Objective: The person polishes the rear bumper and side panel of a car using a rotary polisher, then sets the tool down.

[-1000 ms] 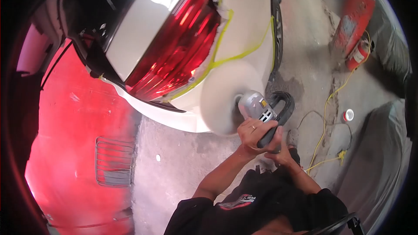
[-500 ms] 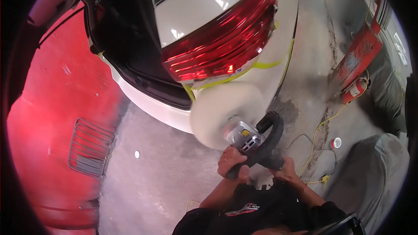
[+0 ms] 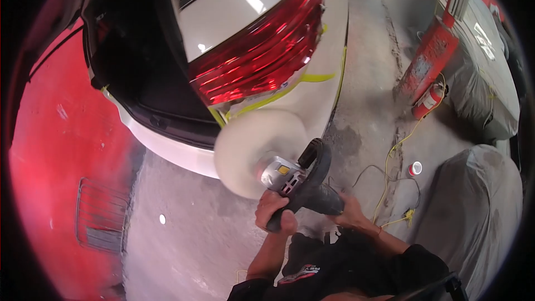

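Concrete floor (image 3: pixel 184 234); polisher (image 3: pixel 287 175) slants, pad (image 3: pixel 251 147) up-left, rear (image 3: pixel 327 200) down-right; left fingers (image 3: pixel 270 205) clasp handle (image 3: pixel 321 166), right hand (image 3: pixel 349 212) grips rear.

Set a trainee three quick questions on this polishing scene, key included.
1. What are the left hand and right hand holding?
A) a black metal wire rack
B) a silver-and-black power polisher
C) a blue plastic bucket
2. True or false: yellow masking tape runs along the lower edge of the glossy red plastic taillight.
3. Which is nearer the round white pad: the taillight or the red cylindrical fire extinguisher?

Key: 1. B; 2. True; 3. The taillight.
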{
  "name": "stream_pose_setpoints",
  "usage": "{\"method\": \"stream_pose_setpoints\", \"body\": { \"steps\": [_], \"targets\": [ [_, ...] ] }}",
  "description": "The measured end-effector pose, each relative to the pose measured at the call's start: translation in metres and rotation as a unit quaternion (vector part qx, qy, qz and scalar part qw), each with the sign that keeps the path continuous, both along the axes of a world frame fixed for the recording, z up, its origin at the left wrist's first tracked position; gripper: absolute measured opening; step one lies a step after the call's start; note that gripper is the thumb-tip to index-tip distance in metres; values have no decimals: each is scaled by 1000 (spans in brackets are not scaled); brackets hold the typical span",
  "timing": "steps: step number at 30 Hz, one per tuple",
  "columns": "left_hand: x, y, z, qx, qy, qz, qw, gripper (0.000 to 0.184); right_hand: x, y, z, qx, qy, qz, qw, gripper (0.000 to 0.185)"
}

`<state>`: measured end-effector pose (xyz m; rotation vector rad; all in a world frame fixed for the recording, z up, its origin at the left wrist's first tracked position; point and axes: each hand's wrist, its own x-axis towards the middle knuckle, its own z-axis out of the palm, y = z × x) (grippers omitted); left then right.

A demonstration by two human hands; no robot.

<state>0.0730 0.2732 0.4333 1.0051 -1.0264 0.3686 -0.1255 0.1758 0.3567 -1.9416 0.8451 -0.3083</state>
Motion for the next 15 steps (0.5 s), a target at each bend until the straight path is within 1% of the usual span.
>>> {"method": "stream_pose_setpoints", "body": {
  "steps": [1,3,4,6,10,12,14,15],
  "targets": [
    [-2,-3,10,32,-19,3,999,27,-1,1,-1,4,-3,-8,1000,49],
    [-8,-14,21,63,-38,-17,997,25,-5,0,1,102,-31,-14,994,52],
    [-12,-23,26,89,-54,-29,994,24,-7,-3,0,104,-36,-19,994,52],
    [-23,-44,40,99,-48,-36,993,22,-13,-10,-1,184,-68,-26,980,53],
    [-43,-83,58,168,-87,-26,982,21,-27,-28,-13,204,-70,-33,976,54],
    [-52,-106,59,190,-99,-22,976,21,-35,-39,-15,262,-78,-34,961,56],
    [-60,-130,58,223,-106,-42,968,21,-42,-47,-31,273,-87,-37,957,53],
    [-64,-143,56,226,-116,-31,967,19,-44,-52,-40,279,-96,-40,955,51]
  ]
}}
